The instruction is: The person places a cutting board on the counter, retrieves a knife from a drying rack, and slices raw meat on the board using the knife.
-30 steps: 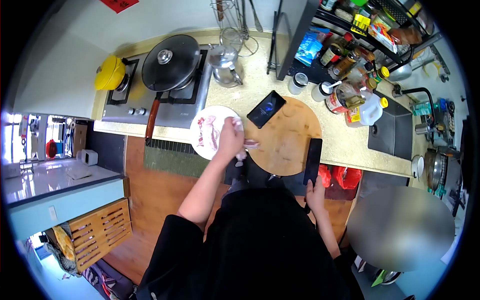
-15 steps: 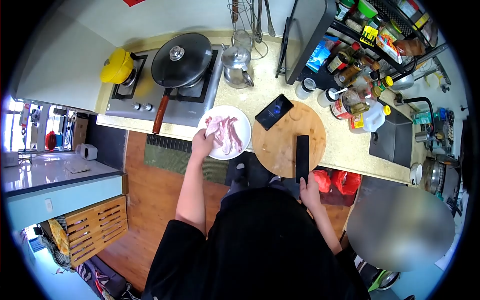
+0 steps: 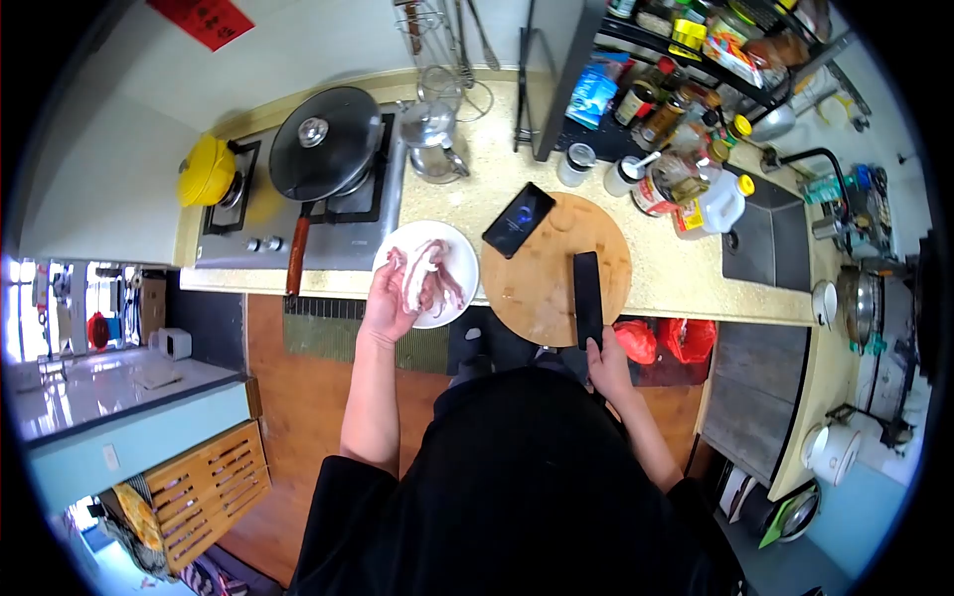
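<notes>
My left hand (image 3: 386, 310) is closed around strips of raw meat (image 3: 429, 278), pale pink and white, raised over a white plate (image 3: 396, 240). The strips droop over the plate, and I cannot tell whether their lower ends touch it. In my right hand (image 3: 608, 366) is the handle of a knife (image 3: 587, 296) with a broad dark blade. The blade lies over the right part of a round wooden cutting board (image 3: 527, 296). A black phone (image 3: 518, 221) rests at the board's upper left edge, partly on it.
Left of the plate, a lidded black pan (image 3: 323, 149) sits on the gas stove (image 3: 248, 224), its wooden handle (image 3: 298, 260) jutting past the counter edge. Behind are a metal pot (image 3: 433, 144), jars (image 3: 576, 165) and bottles (image 3: 708, 211). A sink (image 3: 765, 243) lies right.
My left hand has gathered and lifted the meat strips, which lay spread on the plate before. The camera view has shifted. My right hand still holds the knife over the board.
</notes>
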